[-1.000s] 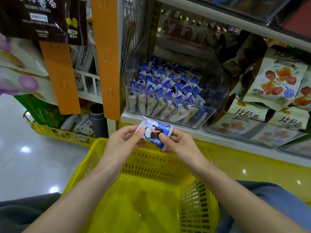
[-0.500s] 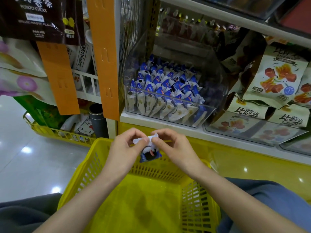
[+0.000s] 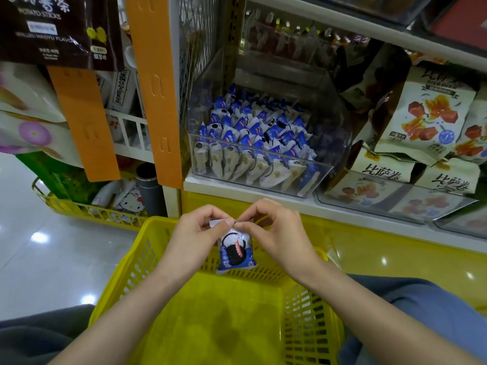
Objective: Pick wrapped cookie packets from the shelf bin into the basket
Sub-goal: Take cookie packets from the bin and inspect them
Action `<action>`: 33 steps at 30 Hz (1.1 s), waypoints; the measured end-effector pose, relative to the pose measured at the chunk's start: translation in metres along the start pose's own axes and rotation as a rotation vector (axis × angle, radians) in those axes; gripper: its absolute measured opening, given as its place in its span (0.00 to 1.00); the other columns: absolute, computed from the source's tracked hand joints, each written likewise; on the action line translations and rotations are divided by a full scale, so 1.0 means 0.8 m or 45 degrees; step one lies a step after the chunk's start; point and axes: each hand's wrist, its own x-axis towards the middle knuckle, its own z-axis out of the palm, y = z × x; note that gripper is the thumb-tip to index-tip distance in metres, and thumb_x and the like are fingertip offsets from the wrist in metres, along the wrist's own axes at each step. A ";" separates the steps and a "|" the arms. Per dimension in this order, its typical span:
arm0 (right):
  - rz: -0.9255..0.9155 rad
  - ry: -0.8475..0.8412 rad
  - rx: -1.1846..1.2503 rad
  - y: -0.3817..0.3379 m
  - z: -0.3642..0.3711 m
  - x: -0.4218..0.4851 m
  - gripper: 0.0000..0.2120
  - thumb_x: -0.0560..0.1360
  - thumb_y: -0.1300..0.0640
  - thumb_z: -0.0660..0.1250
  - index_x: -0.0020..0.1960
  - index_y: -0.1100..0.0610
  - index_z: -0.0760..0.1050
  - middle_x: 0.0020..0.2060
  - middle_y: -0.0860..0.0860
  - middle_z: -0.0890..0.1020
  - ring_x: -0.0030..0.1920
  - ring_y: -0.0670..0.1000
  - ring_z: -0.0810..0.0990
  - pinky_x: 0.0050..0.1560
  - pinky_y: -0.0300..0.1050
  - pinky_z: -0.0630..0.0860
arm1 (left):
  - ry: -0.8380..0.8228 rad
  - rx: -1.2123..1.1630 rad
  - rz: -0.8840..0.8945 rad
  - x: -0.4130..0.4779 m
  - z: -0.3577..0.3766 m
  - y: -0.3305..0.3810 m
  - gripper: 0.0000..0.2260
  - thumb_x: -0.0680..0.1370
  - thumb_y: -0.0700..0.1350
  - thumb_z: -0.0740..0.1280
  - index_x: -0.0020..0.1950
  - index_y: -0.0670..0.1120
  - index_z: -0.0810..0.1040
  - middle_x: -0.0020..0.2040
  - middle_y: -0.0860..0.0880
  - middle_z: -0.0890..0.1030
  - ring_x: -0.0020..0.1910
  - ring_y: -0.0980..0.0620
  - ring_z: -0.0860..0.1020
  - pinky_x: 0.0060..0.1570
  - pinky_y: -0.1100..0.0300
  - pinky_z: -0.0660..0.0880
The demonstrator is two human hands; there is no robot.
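Right now both forearms reach forward from five and seven o'clock and meet at the centre. The left hand (image 3: 195, 233) and right hand (image 3: 276, 234) each pinch the top seam of one cookie packet (image 3: 235, 252) between thumb and curled forefinger. It hangs upright below them, over the far rim of the yellow basket (image 3: 158, 226). At twelve o'clock from the hands, the clear shelf bin (image 3: 338, 122) holds other packets (image 3: 250, 127).

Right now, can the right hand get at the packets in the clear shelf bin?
Likely yes, once freed: the right hand and left hand both pinch the top edge of the held cookie packet. The bin lies just ahead, its opening unblocked.
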 end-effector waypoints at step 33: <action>0.708 -0.230 0.905 -0.008 0.006 0.002 0.13 0.79 0.58 0.60 0.59 0.63 0.72 0.54 0.61 0.80 0.51 0.55 0.80 0.54 0.53 0.76 | 0.189 0.286 0.157 0.002 0.003 -0.008 0.15 0.74 0.43 0.68 0.57 0.54 0.70 0.52 0.55 0.75 0.49 0.61 0.74 0.44 0.73 0.69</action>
